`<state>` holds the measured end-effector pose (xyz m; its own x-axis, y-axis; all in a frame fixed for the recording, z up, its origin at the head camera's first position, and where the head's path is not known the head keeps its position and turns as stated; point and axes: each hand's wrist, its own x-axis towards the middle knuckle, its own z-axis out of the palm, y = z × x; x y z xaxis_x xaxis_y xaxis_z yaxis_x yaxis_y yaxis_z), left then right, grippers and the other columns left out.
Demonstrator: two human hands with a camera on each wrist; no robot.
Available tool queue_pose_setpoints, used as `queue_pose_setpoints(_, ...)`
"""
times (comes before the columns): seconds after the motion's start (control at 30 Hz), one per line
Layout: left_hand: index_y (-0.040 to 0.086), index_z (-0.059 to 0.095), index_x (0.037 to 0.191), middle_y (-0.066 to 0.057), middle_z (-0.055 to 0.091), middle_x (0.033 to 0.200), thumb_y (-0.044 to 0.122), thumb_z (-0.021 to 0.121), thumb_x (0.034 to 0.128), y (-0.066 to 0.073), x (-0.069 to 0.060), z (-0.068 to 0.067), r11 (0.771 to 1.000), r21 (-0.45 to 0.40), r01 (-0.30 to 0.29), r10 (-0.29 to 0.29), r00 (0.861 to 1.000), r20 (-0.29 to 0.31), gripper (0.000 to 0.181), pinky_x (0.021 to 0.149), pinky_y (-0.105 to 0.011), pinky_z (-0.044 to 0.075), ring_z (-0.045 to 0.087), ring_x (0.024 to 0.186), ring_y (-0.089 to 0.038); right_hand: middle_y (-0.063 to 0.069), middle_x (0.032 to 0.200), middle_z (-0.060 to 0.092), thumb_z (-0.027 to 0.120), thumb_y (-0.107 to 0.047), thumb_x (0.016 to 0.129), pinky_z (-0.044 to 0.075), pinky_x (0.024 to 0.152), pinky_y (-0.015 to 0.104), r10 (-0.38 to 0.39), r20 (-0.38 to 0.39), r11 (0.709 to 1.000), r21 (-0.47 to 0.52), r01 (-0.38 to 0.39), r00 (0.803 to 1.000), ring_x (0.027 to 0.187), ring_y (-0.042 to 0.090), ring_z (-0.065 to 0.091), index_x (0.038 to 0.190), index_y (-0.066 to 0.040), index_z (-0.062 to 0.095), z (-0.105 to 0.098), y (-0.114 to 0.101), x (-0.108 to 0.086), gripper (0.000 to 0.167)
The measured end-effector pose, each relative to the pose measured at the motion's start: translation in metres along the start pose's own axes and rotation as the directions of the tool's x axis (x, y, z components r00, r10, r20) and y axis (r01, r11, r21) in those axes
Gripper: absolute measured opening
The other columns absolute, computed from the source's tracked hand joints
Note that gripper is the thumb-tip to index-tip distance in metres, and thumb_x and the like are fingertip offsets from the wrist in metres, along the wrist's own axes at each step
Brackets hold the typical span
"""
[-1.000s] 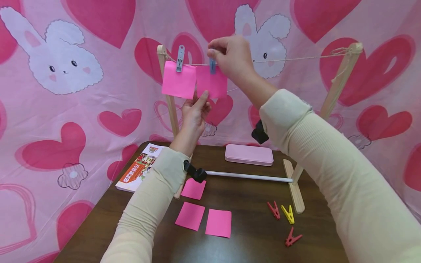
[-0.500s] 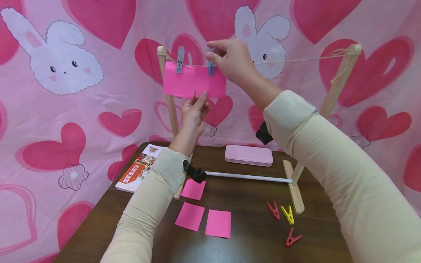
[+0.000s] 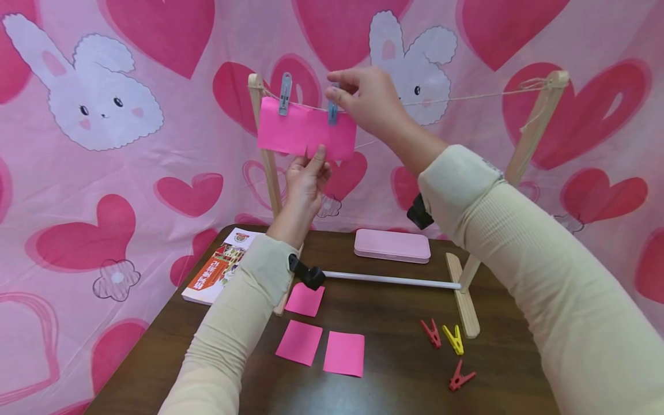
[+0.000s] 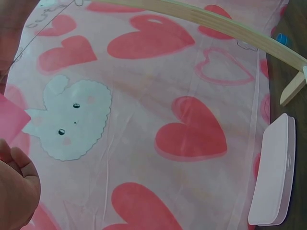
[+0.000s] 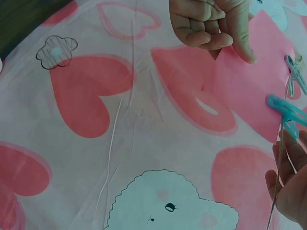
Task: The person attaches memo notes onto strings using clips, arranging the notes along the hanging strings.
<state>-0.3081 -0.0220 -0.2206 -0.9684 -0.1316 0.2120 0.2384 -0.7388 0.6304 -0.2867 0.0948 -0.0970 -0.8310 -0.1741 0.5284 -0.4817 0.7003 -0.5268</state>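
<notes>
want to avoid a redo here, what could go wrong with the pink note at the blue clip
The left hand pinches the pink note near its lower edge; a downward tug could slip it from the blue clip. The string dips at that clip, so letting go might make it bounce. The neighbouring note hangs with no clear gap between, so shifting one could disturb the other.

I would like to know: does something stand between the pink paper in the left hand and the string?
Nothing visible does. The top edge of the pink paper is at the string, where the blue clip sits. The left hand holds the paper's lower edge, below the string.
</notes>
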Motion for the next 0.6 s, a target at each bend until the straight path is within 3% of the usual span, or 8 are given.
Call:
queue_pose_setpoints(0.2,0.007,0.056,0.074,0.0,0.055,0.058,0.003,0.06,0.0879,-0.001,-0.001,-0.001,1.0,0.013,0.011,-0.011,1.0,0.002,0.015,0.053,-0.021,0.05,0.054,0.047,-0.007,-0.001,0.113,0.061,0.057,-0.033,0.09,0.048,0.079,0.018,0.002,0.003,1.0,-0.002,-0.002,1.0,0.095,0.01,0.055,0.13,-0.019,0.054,-0.001,0.001,-0.001,0.043)
queue_pose_setpoints(0.43,0.008,0.06,0.082,0.0,0.055,0.061,0.003,0.06,0.0877,-0.002,-0.003,-0.005,0.999,0.009,0.045,-0.045,0.999,0.018,0.008,0.055,-0.022,0.051,0.055,0.05,-0.009,-0.005,0.118,0.06,0.054,-0.04,0.09,0.047,0.08,0.019,-0.02,-0.023,0.996,-0.087,0.018,1.0,0.103,0.008,0.053,0.131,-0.023,0.053,-0.007,0.006,-0.004,0.045)
queue_pose_setpoints(0.53,0.008,0.059,0.084,0.0,0.054,0.063,0.003,0.06,0.0882,-0.003,-0.004,-0.008,0.997,0.03,0.067,-0.068,0.997,0.025,0.006,0.056,-0.021,0.051,0.054,0.051,-0.009,-0.005,0.123,0.058,0.054,-0.04,0.09,0.042,0.089,0.02,-0.098,-0.061,0.985,-0.148,0.088,0.993,0.112,0.007,0.05,0.13,-0.022,0.055,-0.011,0.008,-0.009,0.044)
queue_pose_setpoints(0.6,0.008,0.058,0.086,0.0,0.054,0.065,0.003,0.06,0.0885,-0.003,-0.006,-0.011,0.995,0.058,0.083,-0.085,0.996,0.034,0.005,0.057,-0.021,0.051,0.054,0.052,-0.009,-0.004,0.125,0.057,0.055,-0.039,0.09,0.037,0.096,0.021,-0.181,-0.09,0.966,-0.205,0.159,0.979,0.117,0.009,0.047,0.128,-0.02,0.057,-0.014,0.011,-0.015,0.042)
